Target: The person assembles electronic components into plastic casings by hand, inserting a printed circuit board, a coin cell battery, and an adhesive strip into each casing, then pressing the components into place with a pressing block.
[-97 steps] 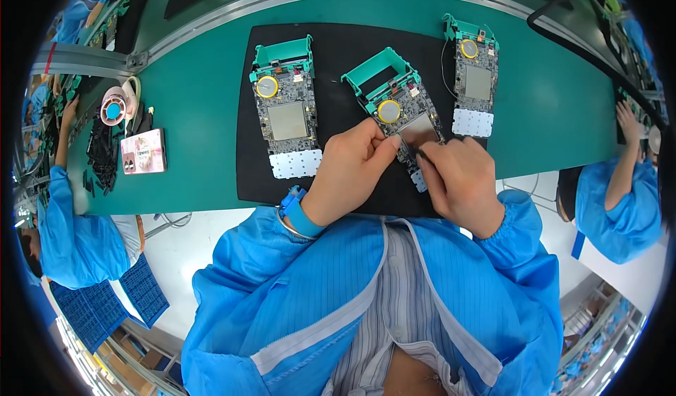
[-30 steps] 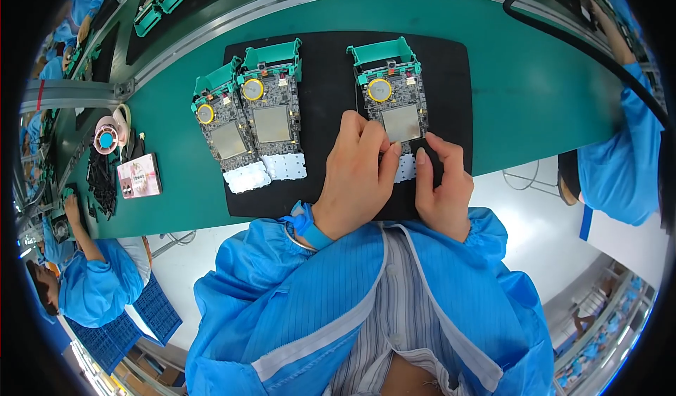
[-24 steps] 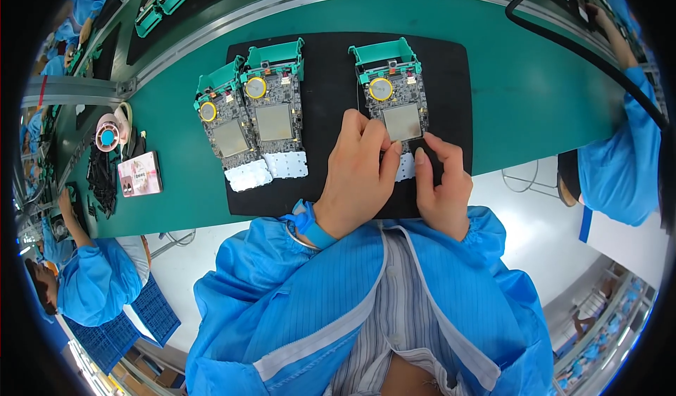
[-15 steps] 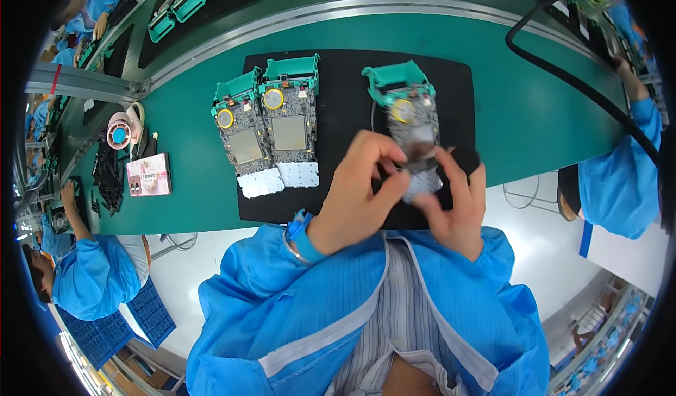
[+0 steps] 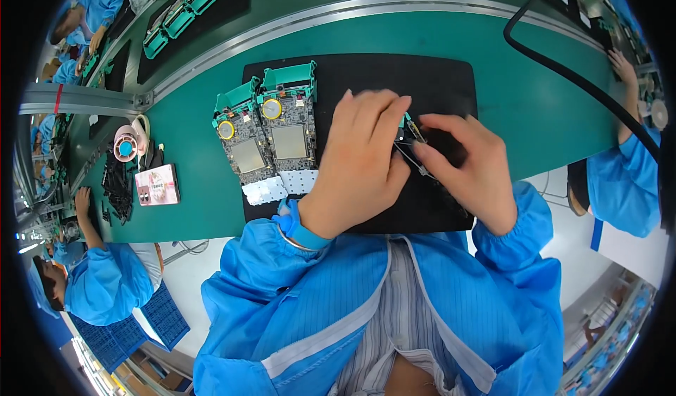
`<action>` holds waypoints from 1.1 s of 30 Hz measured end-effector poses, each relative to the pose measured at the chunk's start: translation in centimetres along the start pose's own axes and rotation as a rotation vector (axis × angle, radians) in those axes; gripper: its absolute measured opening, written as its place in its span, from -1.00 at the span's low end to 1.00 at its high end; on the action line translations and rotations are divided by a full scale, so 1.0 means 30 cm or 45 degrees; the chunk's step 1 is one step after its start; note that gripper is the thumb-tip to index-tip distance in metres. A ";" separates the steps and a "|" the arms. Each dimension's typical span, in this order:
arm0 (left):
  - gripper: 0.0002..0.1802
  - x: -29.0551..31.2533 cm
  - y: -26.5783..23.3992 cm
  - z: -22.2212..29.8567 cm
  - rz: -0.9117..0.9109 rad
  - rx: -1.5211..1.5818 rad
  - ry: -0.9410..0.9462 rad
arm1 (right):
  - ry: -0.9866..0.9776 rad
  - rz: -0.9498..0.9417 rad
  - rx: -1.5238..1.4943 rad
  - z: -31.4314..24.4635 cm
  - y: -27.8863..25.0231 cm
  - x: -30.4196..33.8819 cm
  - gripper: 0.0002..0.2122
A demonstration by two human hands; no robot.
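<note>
My left hand (image 5: 362, 160) is closed over a circuit board (image 5: 412, 130), its back turned up and its fingers hiding most of the board. Only a narrow strip shows, with a bit of green plastic and a thin dark edge; it looks tilted. On its right side, my right hand (image 5: 482, 167) pinches that edge between thumb and curled fingers. Left of my hands, two more circuit boards (image 5: 289, 142) (image 5: 248, 154) lie side by side on a black mat (image 5: 352, 220). Each carries a green plastic frame at the top, a yellow-ringed round cell, a square metal shield and a whitish lower sheet.
Left on the green table (image 5: 204, 213) are a pink phone (image 5: 158, 185), a small handheld fan (image 5: 127, 148) and a heap of black parts (image 5: 118, 188). A black cable (image 5: 563, 76) arches at the right. A metal rail (image 5: 317, 9) runs behind; co-workers sit on both sides.
The board was lying face up under my fingers, its green frame away from me. Now it is turned and mostly covered by my left hand. Both hands have moved farther away from my body.
</note>
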State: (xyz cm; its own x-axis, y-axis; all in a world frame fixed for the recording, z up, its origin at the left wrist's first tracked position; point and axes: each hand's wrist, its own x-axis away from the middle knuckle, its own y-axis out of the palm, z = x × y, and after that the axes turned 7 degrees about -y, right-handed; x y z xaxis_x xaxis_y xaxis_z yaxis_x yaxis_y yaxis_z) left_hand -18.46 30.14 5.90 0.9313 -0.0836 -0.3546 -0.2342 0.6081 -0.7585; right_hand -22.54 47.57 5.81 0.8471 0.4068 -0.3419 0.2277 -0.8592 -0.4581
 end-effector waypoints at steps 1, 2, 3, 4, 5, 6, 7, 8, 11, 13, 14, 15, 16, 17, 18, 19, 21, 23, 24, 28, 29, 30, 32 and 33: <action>-0.37 0.004 0.016 -0.002 0.007 0.091 -0.022 | -0.050 -0.032 0.104 0.012 0.016 -0.020 -0.79; -0.41 0.003 0.026 -0.002 0.042 0.093 -0.005 | -0.099 -0.063 0.210 0.021 0.030 -0.034 -0.82; -0.41 0.002 0.029 -0.014 0.040 0.086 -0.006 | -0.177 -0.013 0.213 0.028 0.043 -0.042 -0.86; -0.43 0.004 0.031 -0.031 0.037 0.101 -0.005 | -0.176 -0.014 0.207 0.027 0.041 -0.042 -0.86; -0.45 0.002 0.032 -0.042 0.033 0.116 -0.004 | -0.195 -0.029 0.139 0.022 0.035 -0.040 -0.87; -0.48 -0.004 0.031 -0.042 0.080 0.101 0.037 | -0.213 -0.043 0.071 0.021 0.029 -0.038 -0.88; -0.48 -0.003 0.031 -0.045 0.076 0.096 0.035 | -0.213 -0.014 -0.036 0.037 0.023 -0.032 -0.89; -0.50 0.001 0.031 -0.048 0.101 0.082 0.045 | -0.214 0.016 -0.144 0.058 0.010 -0.023 -0.89; -0.54 0.002 0.037 -0.055 0.146 0.050 0.077 | 0.006 -0.096 -0.432 0.063 -0.043 0.026 -0.76; -0.55 0.000 0.041 -0.056 0.167 0.031 0.096 | 0.023 -0.287 -0.490 0.102 -0.067 0.035 -0.65; -0.56 -0.001 0.042 -0.056 0.174 0.036 0.099 | -0.009 -0.359 -0.422 0.098 -0.073 0.024 -0.67; -0.57 -0.001 0.042 -0.056 0.182 0.041 0.102 | -0.041 -0.430 -0.353 0.088 -0.074 0.010 -0.69; -0.57 -0.002 0.043 -0.057 0.177 0.037 0.103 | -0.087 -0.422 -0.354 0.090 -0.065 -0.003 -0.72; -0.54 -0.001 0.043 -0.060 0.161 0.033 0.111 | -0.087 -0.419 -0.359 0.088 -0.058 -0.012 -0.72; -0.52 -0.001 0.045 -0.062 0.146 0.030 0.118 | -0.086 -0.409 -0.322 0.085 -0.053 -0.021 -0.73; -0.52 0.000 0.047 -0.064 0.144 0.025 0.117 | -0.087 -0.402 -0.284 0.083 -0.048 -0.028 -0.74; -0.52 0.001 0.054 -0.067 0.179 0.036 0.130 | -0.013 -0.416 -0.352 0.085 -0.044 -0.036 -0.74; -0.53 0.001 0.057 -0.065 0.186 0.039 0.134 | 0.065 -0.426 -0.417 0.085 -0.042 -0.039 -0.74; -0.55 0.000 0.058 -0.064 0.197 0.043 0.138 | 0.087 -0.405 -0.461 0.082 -0.037 -0.041 -0.74; -0.56 0.003 0.041 -0.051 0.139 0.068 0.095 | -0.101 -0.250 -0.385 0.095 -0.019 -0.020 -0.73; -0.56 0.003 0.034 -0.051 0.074 -0.006 0.117 | -0.084 -0.156 -0.359 0.095 -0.018 -0.014 -0.74; -0.55 0.004 0.027 -0.050 0.010 -0.081 0.139 | -0.067 -0.061 -0.333 0.094 -0.016 -0.005 -0.74; -0.55 0.002 0.018 -0.041 -0.069 -0.098 0.114 | 0.058 -0.004 -0.329 0.088 -0.015 0.011 -0.77; -0.60 0.001 0.016 -0.039 -0.074 -0.106 0.116 | 0.006 0.040 -0.278 0.101 -0.001 0.022 -0.78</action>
State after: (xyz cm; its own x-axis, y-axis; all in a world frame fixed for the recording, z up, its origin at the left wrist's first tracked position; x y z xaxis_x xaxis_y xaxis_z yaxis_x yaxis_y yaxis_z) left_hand -18.86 29.51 4.87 0.9157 -0.1904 -0.3539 -0.2065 0.5326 -0.8208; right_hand -23.44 48.80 3.10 0.8575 0.3779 -0.3491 0.2995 -0.9184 -0.2584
